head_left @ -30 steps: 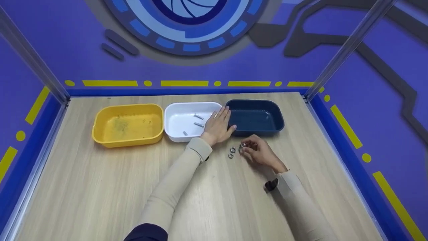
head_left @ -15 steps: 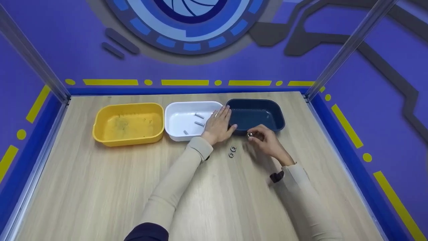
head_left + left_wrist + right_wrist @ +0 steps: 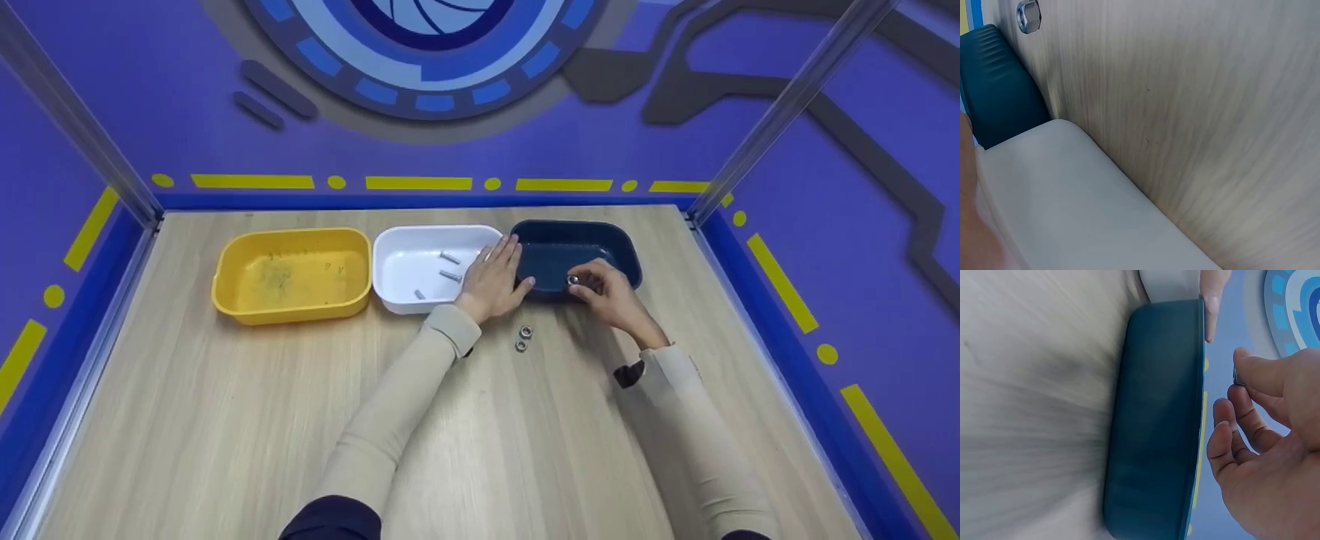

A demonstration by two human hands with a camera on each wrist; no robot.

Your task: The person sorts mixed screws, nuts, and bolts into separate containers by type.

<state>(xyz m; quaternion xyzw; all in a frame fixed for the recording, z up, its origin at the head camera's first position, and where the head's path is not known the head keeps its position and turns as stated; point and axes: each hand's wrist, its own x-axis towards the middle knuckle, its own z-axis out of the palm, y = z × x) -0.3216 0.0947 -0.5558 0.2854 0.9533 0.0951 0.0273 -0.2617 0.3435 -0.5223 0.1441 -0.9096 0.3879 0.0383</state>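
My right hand pinches a small metal nut between thumb and fingertips, over the front rim of the dark blue bin. In the right wrist view the nut shows as a sliver between thumb and forefinger, above the bin's rim. My left hand rests with straight fingers across the adjoining rims of the white bin and the dark blue one. Two more nuts lie on the table in front of the bins. Several bolts lie inside the white bin, partly hidden by the left hand.
A yellow bin stands left of the white one, with dark marks and tiny bits on its floor. All three bins line up near the back of the wooden table. Blue printed walls enclose the back and sides.
My right hand has lifted the nut from beside the other two and carried it up and away to the dark blue bin's front rim. The left hand has stayed in place.
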